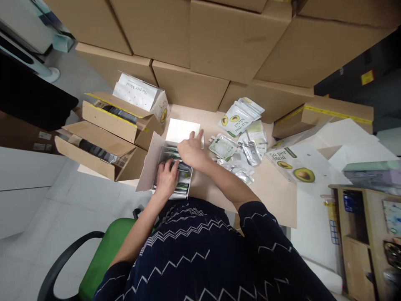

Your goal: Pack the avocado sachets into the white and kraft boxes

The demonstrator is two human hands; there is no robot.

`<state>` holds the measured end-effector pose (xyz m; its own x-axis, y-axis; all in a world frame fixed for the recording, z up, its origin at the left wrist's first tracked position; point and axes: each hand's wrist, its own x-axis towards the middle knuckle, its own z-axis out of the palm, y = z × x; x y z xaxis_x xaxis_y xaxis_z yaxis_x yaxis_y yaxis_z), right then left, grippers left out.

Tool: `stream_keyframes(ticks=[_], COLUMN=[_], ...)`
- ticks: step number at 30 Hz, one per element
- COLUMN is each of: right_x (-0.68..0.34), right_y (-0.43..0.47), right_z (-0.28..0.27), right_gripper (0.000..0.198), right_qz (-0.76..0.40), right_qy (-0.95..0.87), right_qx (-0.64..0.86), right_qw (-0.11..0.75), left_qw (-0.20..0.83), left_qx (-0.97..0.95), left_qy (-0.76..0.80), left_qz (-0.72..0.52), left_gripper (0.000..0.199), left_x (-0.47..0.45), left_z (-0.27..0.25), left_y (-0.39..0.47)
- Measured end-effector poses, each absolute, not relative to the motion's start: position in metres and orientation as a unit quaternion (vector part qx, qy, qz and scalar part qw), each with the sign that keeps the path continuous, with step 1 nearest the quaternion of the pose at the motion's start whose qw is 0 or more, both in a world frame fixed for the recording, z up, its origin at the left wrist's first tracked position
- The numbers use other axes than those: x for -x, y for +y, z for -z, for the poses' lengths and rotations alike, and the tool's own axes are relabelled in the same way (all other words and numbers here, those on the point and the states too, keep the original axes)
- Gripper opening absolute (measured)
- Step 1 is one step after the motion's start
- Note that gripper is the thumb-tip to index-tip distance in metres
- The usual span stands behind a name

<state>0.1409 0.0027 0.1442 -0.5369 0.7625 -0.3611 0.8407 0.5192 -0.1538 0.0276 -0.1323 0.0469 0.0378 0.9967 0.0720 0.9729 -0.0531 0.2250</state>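
Note:
A white carton stands with its flaps raised, filled with a row of upright pouches. Inside it, my left hand rests on the tops of the pouches with its fingers apart. My right hand is over the carton's far right corner, two fingers stretched out and apart; its other fingers are partly hidden. Just beyond those fingers shows a small silvery edge that I cannot make out. To the right lies a loose pile of silver and green pouches, with a stack of avocado-printed pouches behind it.
Two opened brown boxes with dark packets stand at the left, before a white printed carton. Large cardboard boxes wall off the table's back. On the right is an open avocado-printed carton. A green chair stands at lower left.

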Motion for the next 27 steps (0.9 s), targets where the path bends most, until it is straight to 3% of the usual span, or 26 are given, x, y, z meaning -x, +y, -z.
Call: stream_keyframes(ticks=[7,22,25,27], right_x=[-0.134,-0.13,-0.126,-0.136], right_y=[-0.006,-0.01,-0.003,0.005], right_z=[-0.128,-0.126,-0.126,-0.13], right_gripper=[0.026,0.03,0.028,0.025], right_qz=[0.121,0.124,0.16,0.213], right_qy=[0.878,0.875,0.867,0.878], right_qx=[-0.453,-0.426,-0.426,-0.396], right_qw=[0.097,0.193,0.201,0.163], left_qw=[0.049,0.025,0.028,0.03], left_qx=[-0.719,-0.708,-0.711,-0.712], left_qy=[0.685,0.703,0.7,0.699], left_qz=[-0.105,-0.054,-0.054,-0.056], left_gripper=[0.044,0.052,0.052,0.054], left_x=[-0.028,-0.034,-0.034,-0.034], left_z=[-0.048,-0.059,-0.059,-0.058], left_y=[-0.133,-0.129,-0.13,-0.131])
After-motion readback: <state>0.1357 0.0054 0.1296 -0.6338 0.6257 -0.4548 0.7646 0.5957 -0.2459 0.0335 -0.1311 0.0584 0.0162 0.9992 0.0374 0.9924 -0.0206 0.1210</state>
